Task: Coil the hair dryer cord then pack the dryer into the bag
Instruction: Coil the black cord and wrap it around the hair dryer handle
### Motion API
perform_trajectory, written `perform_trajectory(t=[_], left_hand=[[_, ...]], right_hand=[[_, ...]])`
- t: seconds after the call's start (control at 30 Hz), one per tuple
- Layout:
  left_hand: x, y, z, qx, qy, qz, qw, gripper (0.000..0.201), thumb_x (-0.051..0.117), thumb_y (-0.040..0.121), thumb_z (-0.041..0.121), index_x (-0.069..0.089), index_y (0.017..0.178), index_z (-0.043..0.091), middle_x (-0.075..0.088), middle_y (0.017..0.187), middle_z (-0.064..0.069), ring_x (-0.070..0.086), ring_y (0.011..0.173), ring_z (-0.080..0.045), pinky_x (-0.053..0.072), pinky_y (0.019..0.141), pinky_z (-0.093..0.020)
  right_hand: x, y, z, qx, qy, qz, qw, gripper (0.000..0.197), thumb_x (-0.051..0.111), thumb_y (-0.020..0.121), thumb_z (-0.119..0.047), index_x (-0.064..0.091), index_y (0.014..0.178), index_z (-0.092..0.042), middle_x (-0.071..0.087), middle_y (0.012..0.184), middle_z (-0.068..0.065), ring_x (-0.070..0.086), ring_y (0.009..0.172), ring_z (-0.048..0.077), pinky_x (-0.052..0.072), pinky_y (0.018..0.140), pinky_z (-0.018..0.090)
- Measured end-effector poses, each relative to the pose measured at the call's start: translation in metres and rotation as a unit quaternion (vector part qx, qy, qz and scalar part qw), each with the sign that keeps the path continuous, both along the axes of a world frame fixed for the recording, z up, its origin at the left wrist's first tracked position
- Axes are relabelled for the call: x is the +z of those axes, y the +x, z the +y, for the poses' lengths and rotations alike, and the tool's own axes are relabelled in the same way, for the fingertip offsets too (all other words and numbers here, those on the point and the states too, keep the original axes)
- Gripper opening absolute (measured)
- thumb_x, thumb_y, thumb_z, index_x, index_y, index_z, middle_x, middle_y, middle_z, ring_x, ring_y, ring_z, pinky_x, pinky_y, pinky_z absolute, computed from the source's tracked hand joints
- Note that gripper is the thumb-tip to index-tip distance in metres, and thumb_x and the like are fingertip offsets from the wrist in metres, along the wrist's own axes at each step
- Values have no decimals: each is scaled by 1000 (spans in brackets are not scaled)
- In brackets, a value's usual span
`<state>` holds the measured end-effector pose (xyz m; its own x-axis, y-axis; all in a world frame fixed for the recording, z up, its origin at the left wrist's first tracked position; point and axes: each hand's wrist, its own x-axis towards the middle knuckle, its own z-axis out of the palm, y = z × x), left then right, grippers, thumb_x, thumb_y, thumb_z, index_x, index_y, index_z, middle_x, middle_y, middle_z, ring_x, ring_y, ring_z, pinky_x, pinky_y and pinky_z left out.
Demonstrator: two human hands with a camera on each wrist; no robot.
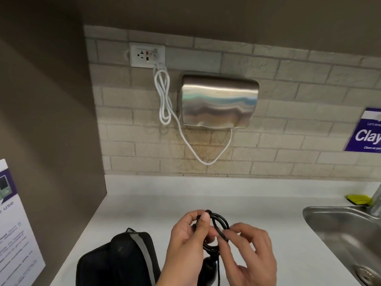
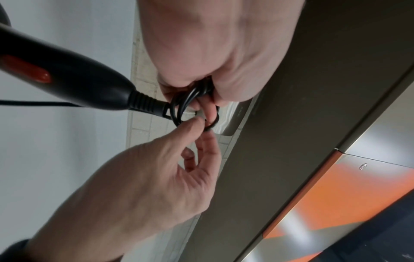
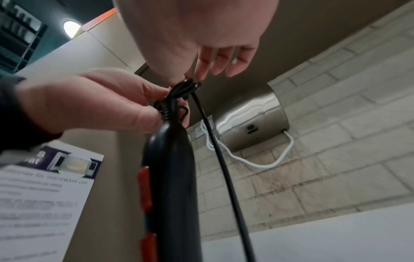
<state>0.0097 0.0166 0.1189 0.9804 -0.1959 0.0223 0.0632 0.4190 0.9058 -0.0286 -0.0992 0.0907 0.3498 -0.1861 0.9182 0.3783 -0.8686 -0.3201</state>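
Observation:
Low in the head view, my left hand (image 1: 198, 223) grips a small coil of the black hair dryer cord (image 1: 218, 223) above the white counter. At the coil's right side my right hand (image 1: 223, 233) pinches a strand between thumb and forefinger. The black hair dryer (image 1: 209, 267) hangs from the coil under my hands, mostly hidden there. In the right wrist view its handle (image 3: 170, 177) shows red switches, and a loose length of cord (image 3: 224, 168) drops beside it. The black bag (image 1: 115, 259) lies on the counter just left of my hands.
A steel sink (image 1: 340, 234) is set in the counter at the right, with a yellow sponge (image 1: 358, 199) behind it. A steel hand dryer (image 1: 218, 102) with a white cable is fixed to the brick wall. A brown side panel with a printed notice (image 1: 12, 223) closes the left.

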Motion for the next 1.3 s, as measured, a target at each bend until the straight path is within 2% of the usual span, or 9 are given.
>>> perform_trajectory(t=[0.13, 0.3, 0.5, 0.57, 0.7, 0.9, 1.07, 1.17, 1.3], left_hand=[[-1, 2, 0, 29, 48, -74, 996, 9, 58, 94, 21, 64, 95, 14, 65, 56, 2, 62, 70, -13, 48, 82, -29], [-1, 0, -1, 42, 96, -180, 978, 29, 61, 86, 47, 62, 93, 19, 64, 61, 7, 59, 64, 0, 44, 74, -12], [1, 7, 5, 61, 122, -191, 972, 15, 54, 88, 37, 60, 95, 25, 71, 75, 11, 64, 75, -3, 47, 74, -21], [3, 8, 10, 41, 122, -195, 972, 9, 55, 91, 31, 59, 96, 26, 71, 80, 17, 65, 76, 1, 47, 71, -13], [3, 11, 17, 23, 158, -221, 962, 14, 56, 86, 44, 60, 97, 37, 71, 97, 12, 65, 96, -4, 44, 86, -18], [7, 8, 18, -24, 185, -242, 952, 20, 52, 93, 33, 68, 105, 37, 72, 84, 6, 71, 89, -12, 54, 94, -37], [5, 5, 20, -27, 263, -286, 921, 22, 47, 99, 26, 59, 97, 45, 65, 70, 10, 59, 67, -7, 42, 68, -10], [6, 2, 20, -18, 288, -296, 911, 22, 49, 100, 24, 60, 95, 42, 65, 71, 10, 53, 61, -4, 39, 61, -10], [6, 0, 17, -6, 309, -314, 898, 19, 50, 99, 25, 60, 97, 41, 67, 81, 6, 60, 69, -5, 42, 64, -10]], right_hand=[[12, -10, 5, 123, 166, 148, 967, 8, 62, 76, -40, 62, 71, -34, 62, 83, -14, 52, 80, 9, 39, 71, 10], [37, -18, -17, 340, 484, 297, 749, 62, 84, 44, -64, 49, 49, -13, 47, 56, 0, 47, 63, 18, 33, 68, 31], [55, -39, -38, 399, 604, 268, 636, 58, 97, 35, -39, 56, 57, -6, 21, 51, -2, 44, 36, 22, 59, 62, 44], [62, -45, -46, 396, 615, 303, 611, 61, 97, 35, -37, 59, 68, -4, 19, 45, -5, 24, 27, 8, 47, 36, 26], [75, -54, -56, 415, 609, 345, 582, 58, 97, 38, -36, 59, 72, -8, 24, 47, -3, 18, 29, 2, 23, 39, 5], [82, -57, -61, 386, 557, 333, 656, 63, 94, 39, -47, 58, 72, -7, 31, 50, 3, 20, 34, 8, 28, 40, 10], [84, -54, -61, 320, 420, 329, 783, 28, 72, 69, -29, 68, 70, -1, 50, 52, 14, 39, 46, 22, 38, 43, 22], [87, -56, -55, 320, 359, 363, 798, 15, 56, 72, -9, 70, 76, -6, 53, 55, 9, 39, 44, 19, 35, 44, 22], [88, -54, -40, 247, 141, 449, 847, 23, 75, 70, -36, 67, 91, -34, 62, 69, -5, 44, 50, 5, 38, 53, 16]])
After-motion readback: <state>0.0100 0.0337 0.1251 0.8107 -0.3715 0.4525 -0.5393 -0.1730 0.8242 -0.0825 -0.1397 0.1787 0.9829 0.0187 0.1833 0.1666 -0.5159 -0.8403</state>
